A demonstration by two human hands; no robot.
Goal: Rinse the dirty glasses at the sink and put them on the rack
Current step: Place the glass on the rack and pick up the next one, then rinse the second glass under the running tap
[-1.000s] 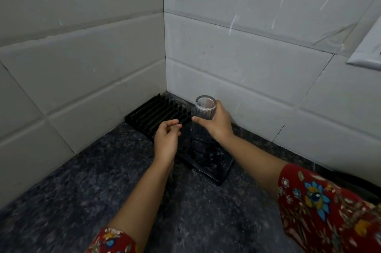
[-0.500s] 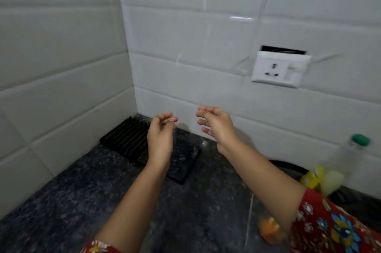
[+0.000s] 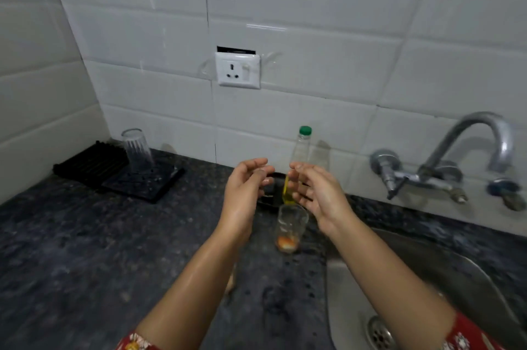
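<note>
Head view, looking down at the corner of a dark speckled stone surface (image 3: 85,250).

Hands: left hand (image 3: 245,187) and right hand (image 3: 316,195) are raised mid-frame with palms turned toward each other and a clear gap between them. The fingers of both are loosely curled. Neither holds or touches anything. Both forearms look wet and shiny.

Dirty glass (image 3: 291,228): stands upright on the surface at 6 o'clock of the gap between the hands, just beside the sink's left rim. It is clear, with an orange residue at the bottom. No hand is on it.

Rinsed glass (image 3: 137,150): stands upside down, base up, on the black rack (image 3: 85,164), at 10 o'clock from the hands and well apart from them. The rack sits in the wall corner, with a ribbed part on the left and a flat tray part on the right.

Bottle (image 3: 299,150): clear with a green cap and yellow liquid in the lower part. It stands at 12 o'clock of the dirty glass, partly behind the right hand's fingertips. A dark low object lies beside it. I cannot tell what it is.

Sink (image 3: 445,270): steel, at 4 o'clock, with its drain at the lower edge. The tap (image 3: 456,161) is on the wall at 3 o'clock. No water stream is visible.

The wall socket (image 3: 238,70) is at 12 o'clock, on white tile.
</note>
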